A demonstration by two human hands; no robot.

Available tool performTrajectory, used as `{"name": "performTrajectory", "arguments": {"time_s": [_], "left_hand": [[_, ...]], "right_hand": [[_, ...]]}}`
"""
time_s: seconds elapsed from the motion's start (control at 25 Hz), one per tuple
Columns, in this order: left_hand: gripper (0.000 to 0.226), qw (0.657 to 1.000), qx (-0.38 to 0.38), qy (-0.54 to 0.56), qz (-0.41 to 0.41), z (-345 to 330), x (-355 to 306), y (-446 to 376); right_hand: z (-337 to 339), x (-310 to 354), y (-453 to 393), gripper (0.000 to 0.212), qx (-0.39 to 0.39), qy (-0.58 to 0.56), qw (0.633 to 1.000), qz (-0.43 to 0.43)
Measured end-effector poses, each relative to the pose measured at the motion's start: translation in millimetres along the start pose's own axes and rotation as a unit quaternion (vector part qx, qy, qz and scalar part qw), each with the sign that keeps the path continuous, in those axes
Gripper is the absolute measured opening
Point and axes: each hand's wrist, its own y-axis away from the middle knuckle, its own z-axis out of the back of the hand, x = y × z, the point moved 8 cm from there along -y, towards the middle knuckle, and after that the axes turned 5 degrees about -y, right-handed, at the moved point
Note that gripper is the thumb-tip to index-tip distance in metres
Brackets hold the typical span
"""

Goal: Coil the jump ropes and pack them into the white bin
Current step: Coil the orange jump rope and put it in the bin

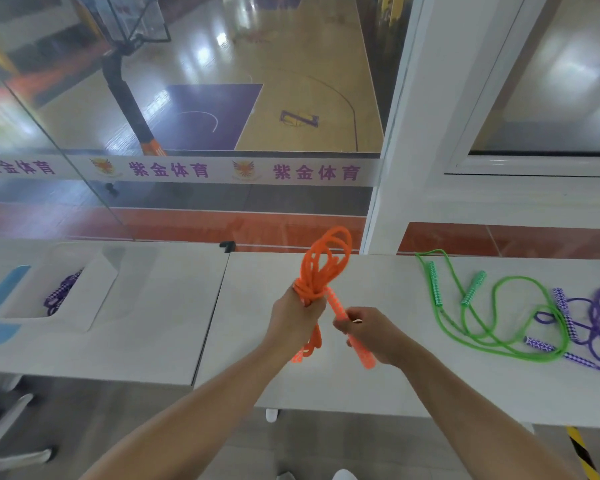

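Orange rope (pixel 321 268) coiled, both hands, above white table (pixel 160 327).

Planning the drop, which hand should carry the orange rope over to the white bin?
Probably the left hand: it already grips the orange rope bundle, and the bin sits on its side. The right hand only holds one handle.

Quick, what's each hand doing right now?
Left hand: closed around the coiled orange plastic jump rope.
Right hand: closed on that rope's orange patterned handle.
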Motion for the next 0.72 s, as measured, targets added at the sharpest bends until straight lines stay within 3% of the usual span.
{"name": "performTrajectory", "arguments": {"time_s": [0.12,0.2,0.32,0.4,0.56,0.72], "left_hand": [[0.036,0.996,-0.048,0.055,0.051,4,23,-12],[0.047,0.996,-0.036,0.075,0.037,2,31,-17],[0.045,0.999,-0.005,0.047,-0.003,-10,38,-19],[0.046,0.992,0.011,0.120,0.044,-17,51,-23],[0.038,0.923,0.095,0.340,0.152,-45,71,-16],[0.038,0.876,0.097,0.415,0.227,-67,84,3]], "right_hand": [[-13,-10,3,0.011,0.027,0.007,1.000,-0.004],[-9,-16,12,0.011,0.039,0.012,0.999,-0.015],[-14,-19,21,0.016,0.045,0.014,0.998,-0.047],[-11,-18,26,0.021,0.038,0.031,0.997,-0.057],[-11,-18,24,0.027,0.003,0.009,0.999,-0.051],[-26,-20,23,0.028,-0.021,-0.043,0.998,-0.048]]}}
